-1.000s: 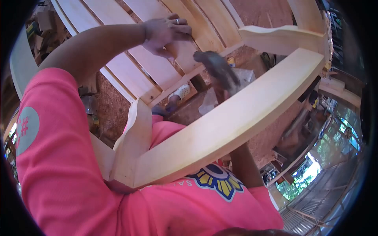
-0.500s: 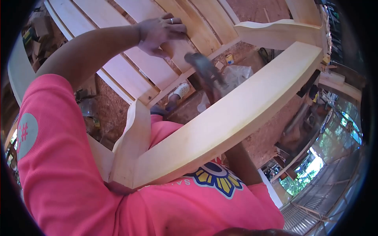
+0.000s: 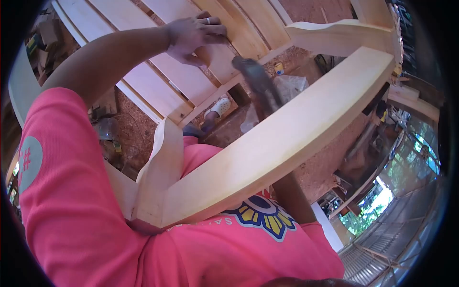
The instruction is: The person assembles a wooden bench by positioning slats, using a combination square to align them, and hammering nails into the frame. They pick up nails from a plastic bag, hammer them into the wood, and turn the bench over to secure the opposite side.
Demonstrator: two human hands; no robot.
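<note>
My left hand [image 3: 198,39] lies on a pale wooden slat [image 3: 179,79] of a bench-like frame, its thumb spread away from the bent fingers. A ring is on one finger. A dark hammer [image 3: 260,82], somewhat blurred, is just right of the slat ends, its head near the frame's rail [image 3: 210,103]. My right arm [image 3: 294,193] passes below a thick curved wooden armrest [image 3: 282,136] that crosses in front of me. That armrest hides most or all of my right hand, which grips the hammer.
Wavy-edged uprights [image 3: 165,148] join the armrest at the near end, with another shaped piece [image 3: 330,36] at the far end. On the dusty ground are a clear plastic bag [image 3: 291,86], a small yellow container [image 3: 278,68] and wood scraps [image 3: 50,33]. My foot wears a white clog [image 3: 221,107].
The hammer has shifted slightly right and down, its head now turned more steeply. My left hand stays at nearly the same spot on the slat.
</note>
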